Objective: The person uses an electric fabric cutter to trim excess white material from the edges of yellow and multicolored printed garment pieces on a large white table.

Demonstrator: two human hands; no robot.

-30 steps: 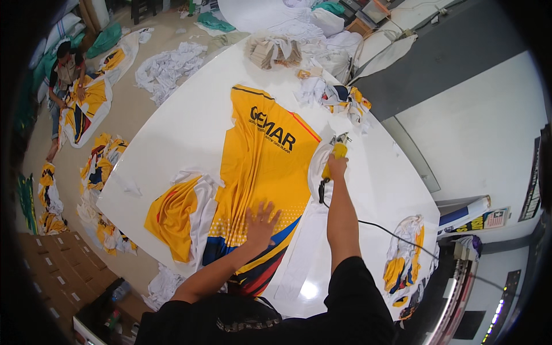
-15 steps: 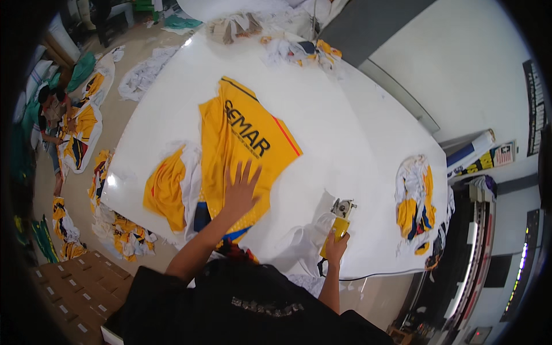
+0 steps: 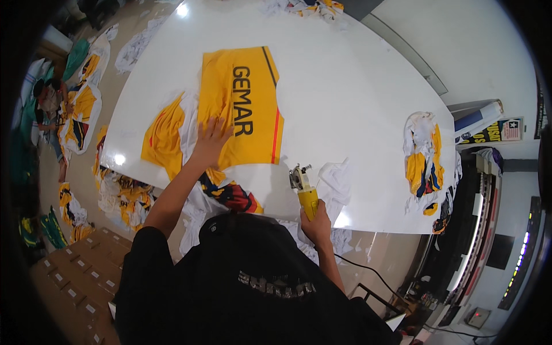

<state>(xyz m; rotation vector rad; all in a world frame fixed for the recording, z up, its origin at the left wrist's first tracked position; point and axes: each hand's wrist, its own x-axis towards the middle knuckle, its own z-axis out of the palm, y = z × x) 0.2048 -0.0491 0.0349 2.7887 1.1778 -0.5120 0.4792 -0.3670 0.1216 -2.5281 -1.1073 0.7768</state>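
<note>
White table (image 3: 356,86) before you. Yellow shirt piece (image 3: 261,135) lies on it, left of centre; bunched yellow-and-white cloth (image 3: 165,135) further left. White scrap (image 3: 335,184) near side, just right of your yellow cutter (image 3: 308,201). Your right hand (image 3: 316,223) grips that; left hand (image 3: 211,141) fingers spread over the shirt piece's near left.
</note>
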